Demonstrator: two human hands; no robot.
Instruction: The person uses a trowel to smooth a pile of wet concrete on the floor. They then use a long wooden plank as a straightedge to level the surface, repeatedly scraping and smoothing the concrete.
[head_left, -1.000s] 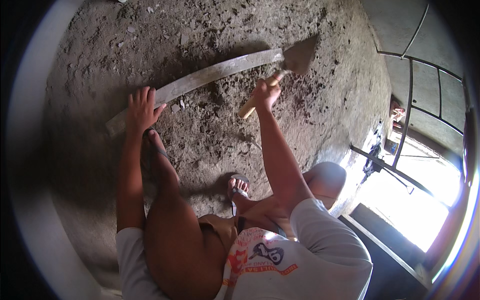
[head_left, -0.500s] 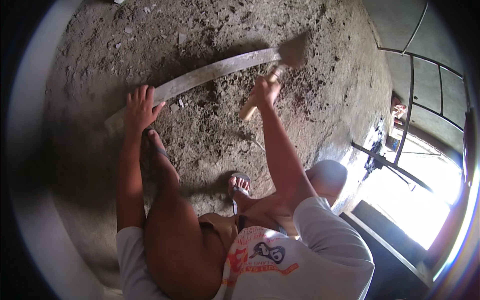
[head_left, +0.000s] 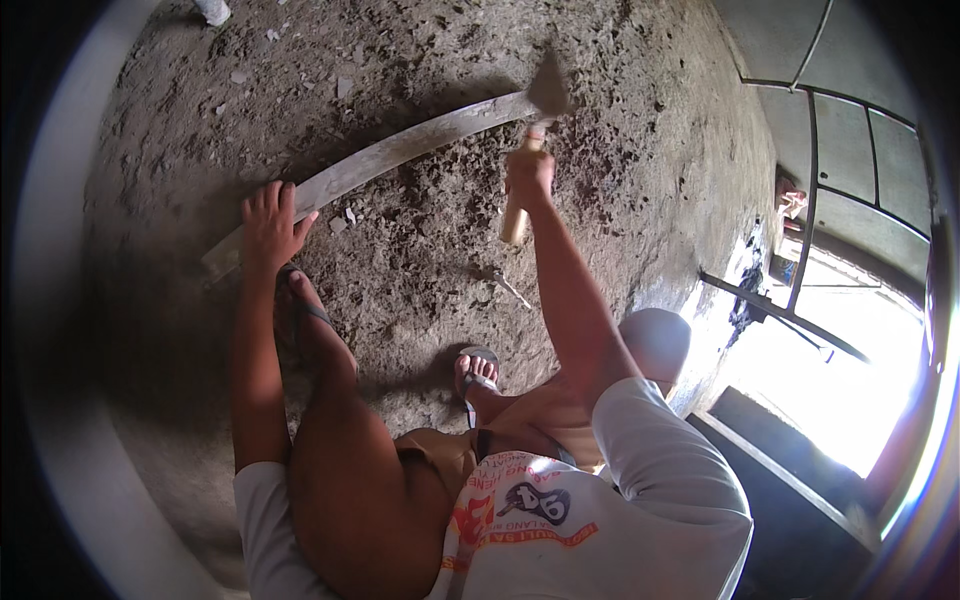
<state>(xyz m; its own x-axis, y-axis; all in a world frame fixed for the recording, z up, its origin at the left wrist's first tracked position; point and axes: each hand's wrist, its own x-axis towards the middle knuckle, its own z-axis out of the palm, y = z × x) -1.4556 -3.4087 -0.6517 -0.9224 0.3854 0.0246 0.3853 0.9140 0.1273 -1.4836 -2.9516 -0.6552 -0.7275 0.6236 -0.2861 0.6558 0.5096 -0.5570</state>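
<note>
A long, pale, flat metal straightedge (head_left: 405, 148) lies across the rough grey ground, its outline bent by the lens. My left hand (head_left: 272, 232) grips it near its left end, fingers over the far edge and thumb on the near side. In my right hand (head_left: 530, 175) is a pointing trowel (head_left: 548, 90), fingers closed round its wooden handle. The trowel's triangular blade points away from me, at the straightedge's right end; I cannot tell whether they touch.
My sandalled feet (head_left: 478, 368) are on the ground near the bar. Pale chips (head_left: 344, 86) lie scattered beyond it. A white object (head_left: 213, 10) stands at the far left edge. To the right are a dark metal frame (head_left: 812, 190) and a bright opening (head_left: 810, 370).
My right hand has swung the trowel left, its blade now pointing more directly away from me. My left hand stays on the straightedge. The view has shifted slightly.
</note>
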